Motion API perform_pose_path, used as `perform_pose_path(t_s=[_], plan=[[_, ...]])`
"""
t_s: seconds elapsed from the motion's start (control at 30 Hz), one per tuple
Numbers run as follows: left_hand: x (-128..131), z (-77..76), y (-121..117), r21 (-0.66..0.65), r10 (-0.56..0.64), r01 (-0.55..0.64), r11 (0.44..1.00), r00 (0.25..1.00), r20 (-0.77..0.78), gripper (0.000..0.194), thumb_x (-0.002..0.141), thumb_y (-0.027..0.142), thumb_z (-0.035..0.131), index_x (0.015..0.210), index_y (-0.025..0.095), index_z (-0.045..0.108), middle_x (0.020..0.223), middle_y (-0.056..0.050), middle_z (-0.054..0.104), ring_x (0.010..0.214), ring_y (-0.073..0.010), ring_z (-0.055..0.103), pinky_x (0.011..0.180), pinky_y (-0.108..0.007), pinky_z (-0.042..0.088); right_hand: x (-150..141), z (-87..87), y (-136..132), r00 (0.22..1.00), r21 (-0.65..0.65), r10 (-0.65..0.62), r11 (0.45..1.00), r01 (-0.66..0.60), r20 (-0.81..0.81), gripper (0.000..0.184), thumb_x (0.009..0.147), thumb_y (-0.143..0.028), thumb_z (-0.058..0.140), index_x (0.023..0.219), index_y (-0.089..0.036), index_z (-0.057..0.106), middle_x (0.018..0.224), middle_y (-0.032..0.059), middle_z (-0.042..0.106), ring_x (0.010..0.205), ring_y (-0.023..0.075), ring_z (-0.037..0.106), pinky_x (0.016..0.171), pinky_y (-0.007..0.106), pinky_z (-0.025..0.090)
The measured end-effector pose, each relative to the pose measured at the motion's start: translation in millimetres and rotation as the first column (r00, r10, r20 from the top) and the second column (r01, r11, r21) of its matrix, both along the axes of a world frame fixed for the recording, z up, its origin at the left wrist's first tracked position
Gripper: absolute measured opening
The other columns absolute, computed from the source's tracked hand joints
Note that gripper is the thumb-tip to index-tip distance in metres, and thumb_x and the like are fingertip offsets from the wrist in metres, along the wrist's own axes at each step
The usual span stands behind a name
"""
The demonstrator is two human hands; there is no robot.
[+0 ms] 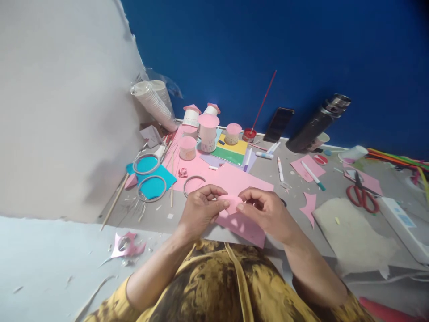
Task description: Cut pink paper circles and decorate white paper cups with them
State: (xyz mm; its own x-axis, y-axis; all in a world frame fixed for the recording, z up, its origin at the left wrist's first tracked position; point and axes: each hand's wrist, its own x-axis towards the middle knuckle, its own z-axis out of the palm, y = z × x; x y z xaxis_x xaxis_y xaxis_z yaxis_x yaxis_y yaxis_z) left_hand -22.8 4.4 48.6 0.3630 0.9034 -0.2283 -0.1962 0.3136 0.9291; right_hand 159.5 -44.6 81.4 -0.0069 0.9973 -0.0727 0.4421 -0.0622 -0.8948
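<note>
Between my two hands is a small piece of pink paper [232, 205], pinched at both its side edges. My left hand [202, 209] grips its left edge between thumb and fingers. On the right edge, my right hand [266, 211] does the same. Below the piece lie larger sheets of pink paper [250, 179] on the grey table. A grey ring [195, 177] rests just beyond my left hand, partly hidden by it. Farther back stand several paper cups with pink tops, among them a taller one [208, 134].
Red-handled scissors [362, 197] lie at the right beside a white box [404, 228]. A dark flask [310, 127] and a phone [279, 124] lean by the blue wall. Stacked cups [156, 105] tilt at back left. Blue sheets [167, 179] sit under two grey rings.
</note>
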Motion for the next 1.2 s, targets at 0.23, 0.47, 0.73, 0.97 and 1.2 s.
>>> perform_pose_path(t_s=[0.23, 0.47, 0.73, 0.97, 1.2], plan=[[-0.1, -4.0, 0.9, -0.03, 0.004, -0.003, 1.0, 0.999, 0.04, 0.033, 0.062, 0.033, 0.091, 0.077, 0.015, 0.069, 0.047, 0.007, 0.053, 0.035, -0.0035, 0.04, 0.037, -0.017, 0.025, -1.9, -1.2, -4.3, 1.0, 0.005, -0.02, 1.0, 0.02, -0.021, 0.02, 0.085, -0.034, 0.065, 0.072, -0.019, 0.065, 0.073, 0.0, 0.063, 0.068, 0.0148, 0.054, 0.061, 0.026, 0.04], [-0.6, -2.5, 1.5, -0.017, -0.025, 0.025, 1.0, 1.0, 0.011, 0.033, 0.063, 0.034, 0.091, 0.078, 0.015, 0.069, 0.042, 0.005, 0.055, 0.035, -0.0056, 0.044, 0.038, -0.016, 0.028, -1.3, -1.0, -4.7, 0.995, -0.049, -0.081, 0.996, 0.078, -0.064, 0.023, 0.081, -0.039, 0.069, 0.07, -0.019, 0.067, 0.066, -0.0013, 0.063, 0.06, 0.0132, 0.051, 0.056, 0.025, 0.038], [-1.2, -1.2, 0.3, -0.025, -0.045, 0.045, 0.999, 0.999, -0.006, 0.034, 0.063, 0.035, 0.091, 0.078, 0.015, 0.068, 0.041, 0.003, 0.057, 0.035, -0.0075, 0.045, 0.038, -0.017, 0.031, 1.1, -6.7, -4.4, 0.996, -0.045, -0.065, 0.997, 0.062, -0.069, 0.024, 0.081, -0.039, 0.07, 0.07, -0.018, 0.068, 0.065, -0.001, 0.063, 0.059, 0.013, 0.051, 0.055, 0.025, 0.038], [-2.7, -2.8, 0.7, -0.042, -0.12, 0.12, 0.992, 0.993, -0.005, 0.034, 0.067, 0.041, 0.089, 0.073, 0.016, 0.066, 0.04, 0.004, 0.055, 0.035, -0.0056, 0.041, 0.04, -0.017, 0.027, 2.2, -9.1, -3.3, 0.995, -0.029, -0.011, 1.0, 0.008, -0.102, 0.02, 0.088, -0.035, 0.065, 0.075, -0.02, 0.067, 0.072, 0.0005, 0.069, 0.067, 0.0154, 0.059, 0.062, 0.026, 0.044], [-2.9, -3.1, 0.8, -0.089, -0.152, 0.155, 0.984, 0.987, 0.047, 0.037, 0.061, 0.039, 0.092, 0.068, 0.015, 0.065, 0.048, 0.005, 0.053, 0.037, -0.0042, 0.038, 0.041, -0.019, 0.02, 1.0, -8.2, -4.8, 0.996, -0.025, 0.039, 0.999, -0.041, -0.083, 0.022, 0.09, -0.033, 0.063, 0.074, -0.019, 0.068, 0.071, 0.0005, 0.07, 0.067, 0.0151, 0.059, 0.063, 0.026, 0.043]])
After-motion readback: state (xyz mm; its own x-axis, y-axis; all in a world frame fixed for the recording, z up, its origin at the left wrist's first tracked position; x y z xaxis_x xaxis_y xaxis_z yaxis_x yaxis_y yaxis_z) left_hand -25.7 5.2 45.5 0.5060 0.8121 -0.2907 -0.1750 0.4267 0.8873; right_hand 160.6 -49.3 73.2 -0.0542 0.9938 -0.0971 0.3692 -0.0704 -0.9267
